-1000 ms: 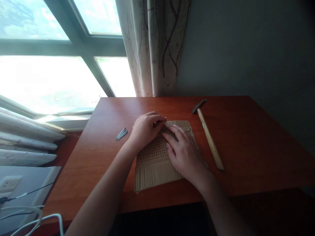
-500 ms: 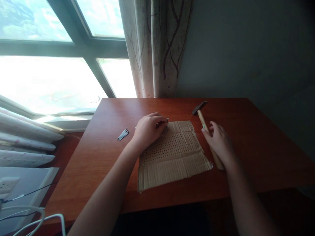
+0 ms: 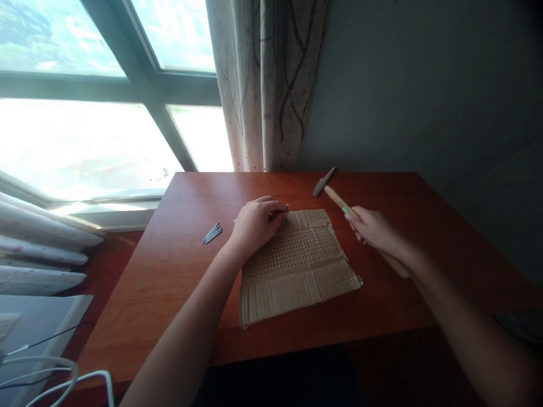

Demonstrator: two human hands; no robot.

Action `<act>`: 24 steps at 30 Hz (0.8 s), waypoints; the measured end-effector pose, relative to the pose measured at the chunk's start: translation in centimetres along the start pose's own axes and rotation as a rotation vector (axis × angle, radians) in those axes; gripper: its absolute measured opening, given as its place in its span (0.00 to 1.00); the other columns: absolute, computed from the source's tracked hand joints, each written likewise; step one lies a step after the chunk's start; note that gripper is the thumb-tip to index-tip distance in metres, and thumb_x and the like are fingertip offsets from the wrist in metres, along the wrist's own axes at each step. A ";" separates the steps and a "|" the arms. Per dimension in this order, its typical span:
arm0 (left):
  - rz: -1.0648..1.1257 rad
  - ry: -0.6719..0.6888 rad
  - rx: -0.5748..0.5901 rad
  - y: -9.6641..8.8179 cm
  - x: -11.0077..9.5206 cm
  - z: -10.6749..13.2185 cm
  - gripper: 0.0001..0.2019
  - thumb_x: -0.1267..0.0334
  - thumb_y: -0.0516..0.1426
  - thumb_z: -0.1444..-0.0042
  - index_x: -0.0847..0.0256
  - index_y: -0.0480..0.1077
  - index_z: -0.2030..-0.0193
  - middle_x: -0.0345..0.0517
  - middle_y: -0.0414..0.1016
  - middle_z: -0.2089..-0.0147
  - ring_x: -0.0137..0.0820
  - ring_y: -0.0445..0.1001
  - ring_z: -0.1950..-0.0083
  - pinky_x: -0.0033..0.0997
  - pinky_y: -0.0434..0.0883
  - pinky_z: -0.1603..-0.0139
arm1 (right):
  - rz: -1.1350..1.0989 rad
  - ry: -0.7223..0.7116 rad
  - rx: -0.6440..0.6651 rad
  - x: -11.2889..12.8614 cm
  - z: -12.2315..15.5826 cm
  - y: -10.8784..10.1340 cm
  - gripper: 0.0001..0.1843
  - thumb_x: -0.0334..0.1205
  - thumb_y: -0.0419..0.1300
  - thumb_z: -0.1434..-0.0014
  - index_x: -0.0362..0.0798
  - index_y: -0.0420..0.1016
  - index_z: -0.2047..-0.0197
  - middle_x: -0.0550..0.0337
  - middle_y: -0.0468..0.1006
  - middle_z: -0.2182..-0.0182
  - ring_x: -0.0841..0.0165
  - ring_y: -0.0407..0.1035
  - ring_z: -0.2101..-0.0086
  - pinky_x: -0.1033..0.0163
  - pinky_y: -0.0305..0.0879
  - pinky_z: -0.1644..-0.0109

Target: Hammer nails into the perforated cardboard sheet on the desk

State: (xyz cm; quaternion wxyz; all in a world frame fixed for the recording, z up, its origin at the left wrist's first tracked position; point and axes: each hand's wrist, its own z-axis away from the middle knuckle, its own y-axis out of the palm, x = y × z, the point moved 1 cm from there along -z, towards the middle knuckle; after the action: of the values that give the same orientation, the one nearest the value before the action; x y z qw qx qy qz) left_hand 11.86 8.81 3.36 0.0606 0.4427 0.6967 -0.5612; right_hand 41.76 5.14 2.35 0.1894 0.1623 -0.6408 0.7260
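Note:
My left hand (image 3: 259,225) rests over the far left part of a cardboard sheet (image 3: 292,297), pinching a nail (image 3: 287,207) whose head shows above the fingertips. The nail's lower end is hidden by the fingers. Rows of small dark holes cover the middle of the cardboard. On the right, my right hand (image 3: 371,227) is wrapped around the wooden handle of a hammer (image 3: 336,198). Its dark metal head is lifted and points to the far left, toward the cardboard's far edge. Several loose nails (image 3: 212,233) lie in a small bunch left of my left hand.
The reddish-brown wooden table (image 3: 169,282) stands against a window (image 3: 139,85) and a patterned curtain (image 3: 271,85). White cables (image 3: 72,367) hang at the lower left beside the table. A grey wall (image 3: 424,96) rises behind on the right.
My right hand has closed around the hammer handle and raised it off the table, with the head swung to the left. My left hand stays in place with the nail.

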 end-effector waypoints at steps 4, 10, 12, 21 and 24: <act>0.008 0.011 0.009 0.0 0.0 0.0 0.06 0.67 0.58 0.40 0.59 0.79 0.63 0.45 0.79 0.62 0.31 0.74 0.65 0.31 0.70 0.62 | -0.149 -0.144 0.097 3.1 2.4 -2.8 0.18 0.53 0.47 0.31 0.50 0.65 0.66 0.66 0.69 0.80 0.72 0.63 0.81 0.64 0.57 0.73; -0.009 -0.010 0.019 0.1 0.1 0.0 0.06 0.66 0.59 0.40 0.59 0.79 0.62 0.46 0.79 0.61 0.31 0.74 0.64 0.31 0.69 0.63 | -0.066 -0.231 0.121 7.1 4.8 -5.1 0.19 0.52 0.48 0.31 0.51 0.60 0.70 0.66 0.65 0.81 0.72 0.59 0.80 0.63 0.52 0.74; -0.006 -0.011 0.020 0.1 0.1 0.0 0.06 0.66 0.59 0.40 0.59 0.79 0.62 0.46 0.79 0.61 0.31 0.74 0.64 0.31 0.69 0.63 | -0.063 -0.231 0.089 7.7 5.3 -5.5 0.20 0.53 0.47 0.30 0.51 0.60 0.70 0.66 0.64 0.81 0.72 0.59 0.80 0.62 0.51 0.74; 0.012 -0.005 0.011 0.1 0.0 0.0 0.07 0.67 0.58 0.40 0.58 0.79 0.62 0.46 0.80 0.59 0.32 0.76 0.63 0.31 0.70 0.62 | 0.073 -0.315 0.086 9.4 6.4 -6.2 0.17 0.49 0.48 0.29 0.50 0.61 0.69 0.66 0.65 0.79 0.72 0.60 0.78 0.62 0.52 0.72; 0.012 -0.007 0.011 0.0 -0.1 0.0 0.07 0.67 0.58 0.40 0.59 0.79 0.62 0.46 0.80 0.59 0.32 0.76 0.63 0.31 0.70 0.61 | 0.096 -0.313 0.062 9.4 6.5 -6.0 0.17 0.48 0.47 0.29 0.51 0.61 0.69 0.66 0.65 0.79 0.71 0.61 0.78 0.62 0.52 0.72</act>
State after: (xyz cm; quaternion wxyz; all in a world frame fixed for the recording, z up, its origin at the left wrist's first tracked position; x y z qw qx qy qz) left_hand 11.94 8.76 3.40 0.0639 0.4453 0.6906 -0.5664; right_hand 36.39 0.00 12.85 0.0471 0.2484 -0.6469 0.7195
